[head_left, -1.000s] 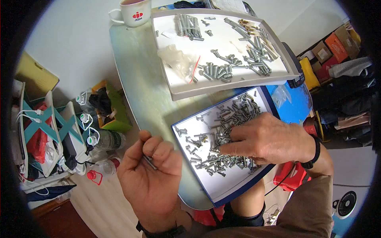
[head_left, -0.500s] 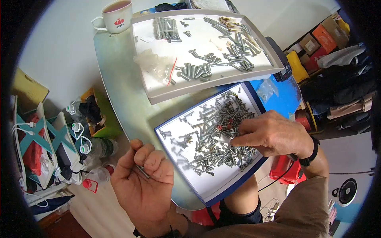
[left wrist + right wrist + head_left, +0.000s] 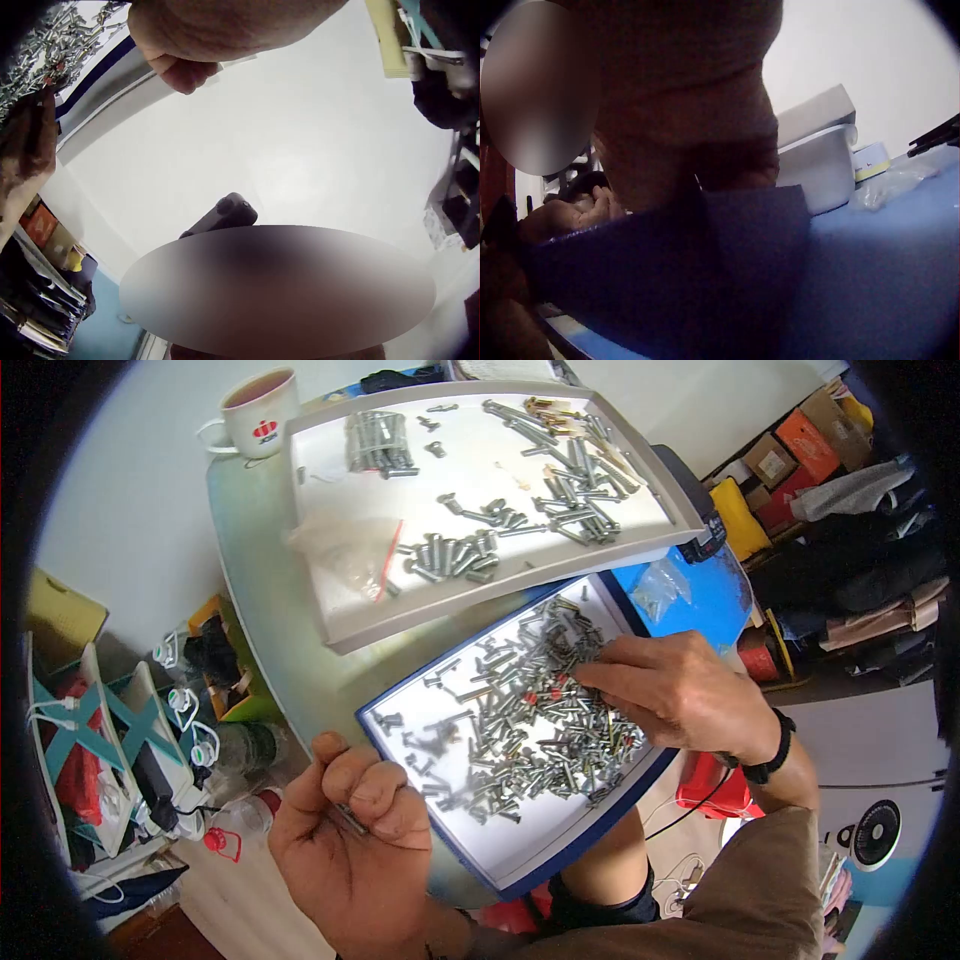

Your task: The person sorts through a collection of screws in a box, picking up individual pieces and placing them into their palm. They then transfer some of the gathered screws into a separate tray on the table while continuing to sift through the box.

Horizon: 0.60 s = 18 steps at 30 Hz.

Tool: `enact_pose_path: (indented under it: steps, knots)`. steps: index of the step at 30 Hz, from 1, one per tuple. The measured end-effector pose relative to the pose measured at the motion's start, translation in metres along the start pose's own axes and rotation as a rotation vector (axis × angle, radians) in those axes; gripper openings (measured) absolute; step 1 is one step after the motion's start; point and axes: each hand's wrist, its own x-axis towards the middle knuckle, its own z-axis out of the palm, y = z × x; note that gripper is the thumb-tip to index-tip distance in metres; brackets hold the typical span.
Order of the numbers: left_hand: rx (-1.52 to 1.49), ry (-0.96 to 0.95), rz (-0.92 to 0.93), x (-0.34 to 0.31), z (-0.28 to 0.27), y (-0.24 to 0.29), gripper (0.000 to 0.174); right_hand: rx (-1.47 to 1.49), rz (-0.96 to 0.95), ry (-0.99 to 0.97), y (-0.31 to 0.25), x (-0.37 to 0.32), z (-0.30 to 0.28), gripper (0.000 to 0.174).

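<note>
My left hand [image 3: 350, 830] is raised beside the box, palm up, with its fingers curled over a small metal screw [image 3: 349, 819]. In the left wrist view part of that hand [image 3: 225, 30] fills the top. Over the shallow blue-edged box [image 3: 490, 850] my right hand [image 3: 680, 695] reaches down, thumb and fingertips together among a heap of loose screws [image 3: 520, 735]. I cannot tell whether they pinch one. Small red pieces [image 3: 545, 695] show in the heap. In the right wrist view the box's blue wall [image 3: 652, 277] stands below the dark hand.
A grey-rimmed tray [image 3: 480, 465] behind the box holds longer bolts [image 3: 590, 510], a bundled pack of bolts [image 3: 380, 442] and a clear zip bag [image 3: 350, 555]. A white mug [image 3: 260, 420] stands at the far left table corner. Bottles [image 3: 245, 745] stand on the floor at left.
The head view has shifted, so table and trays sit further left. My right hand's fingertips have moved across the heap toward its far right part, uncovering red pieces. The left hand keeps its screw.
</note>
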Motion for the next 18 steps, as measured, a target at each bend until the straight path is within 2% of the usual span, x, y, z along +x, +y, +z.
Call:
enact_pose_path:
  steps: [3,11,12,15,18]
  knots:
    - [0.024,0.080,0.029,-0.003,0.004,-0.004,0.027,-0.041,-0.007,-0.041,-0.008,-0.004,0.003,0.051]
    - [0.004,0.046,-0.027,0.004,0.004,-0.016,0.029,0.042,-0.139,-0.076,-0.024,-0.016,0.012,0.042]
    - [0.006,0.045,-0.029,0.004,0.004,-0.017,0.029,-0.078,-0.227,-0.054,-0.029,-0.018,0.014,0.042]
    - [0.114,0.012,0.030,0.011,0.004,-0.022,0.029,-0.029,-0.294,0.014,-0.025,-0.023,0.025,0.043]
    - [0.138,0.022,0.036,0.012,0.007,-0.025,0.029,-0.001,-0.335,-0.009,-0.025,-0.028,0.026,0.044]
